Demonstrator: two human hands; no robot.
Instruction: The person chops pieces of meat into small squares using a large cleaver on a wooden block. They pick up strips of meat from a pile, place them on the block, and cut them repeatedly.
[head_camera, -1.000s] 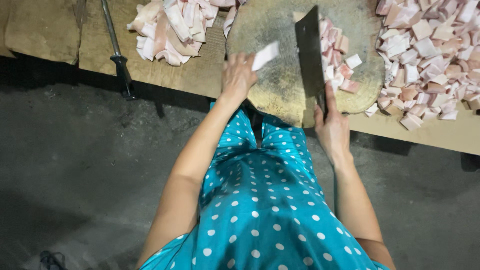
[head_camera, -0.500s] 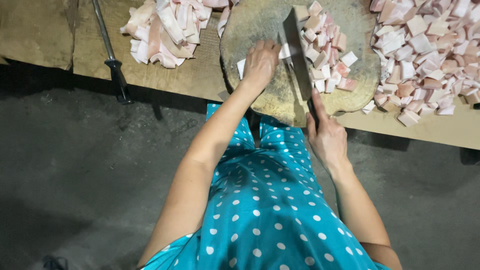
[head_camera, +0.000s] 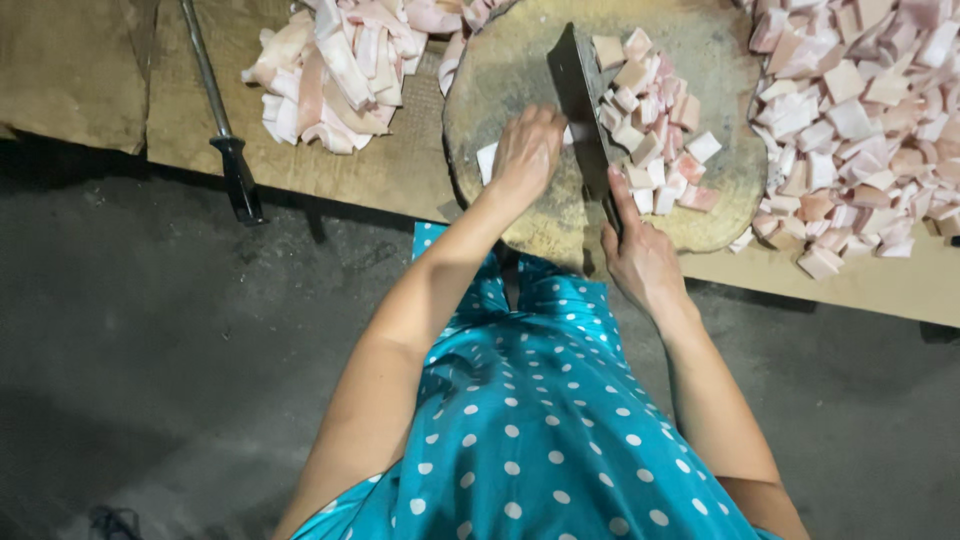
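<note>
Nearest, at five o'clock of the round chopping block (head_camera: 520, 235), the right hand (head_camera: 640, 262) was closed around the cleaver (head_camera: 585, 110) handle, blade edge-down on the wood. At nine o'clock of the blade, the left hand (head_camera: 525, 150) pressed curled fingers onto a pale meat strip (head_camera: 487, 160). Knuckles tucked back looked wise, blade kept upright, cuts even. Cut cubes (head_camera: 650, 130) lay at three o'clock; farther, uncut strips (head_camera: 330, 75) at ten o'clock, beside a sharpening steel (head_camera: 215, 110).
</note>
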